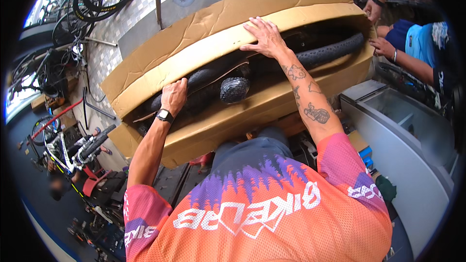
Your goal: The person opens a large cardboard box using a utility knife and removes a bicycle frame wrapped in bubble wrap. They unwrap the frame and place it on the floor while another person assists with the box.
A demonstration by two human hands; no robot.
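Note:
A long cardboard box point(233, 116) lies open across the view in front of me. Inside it are a black bicycle tire point(335, 51) at the right, another dark tire point(203, 76) at the left, and a round bundle in shiny dark wrapping point(235, 90) between them. My left hand point(174, 96) is closed, its fingers curled at the edge of the box's far wall, beside the left tire. My right hand point(264, 38) lies with spread fingers on the far flap point(208, 39), holding nothing. Shadow hides much of the box's inside.
At the box's right end, another person's hands point(382, 48) touch the cardboard. A grey glass-topped cabinet point(388, 116) stands close by my right arm. Bicycles point(68, 150) and a red stool point(97, 180) are at the left. A metal stand point(158, 0) rises beyond the box.

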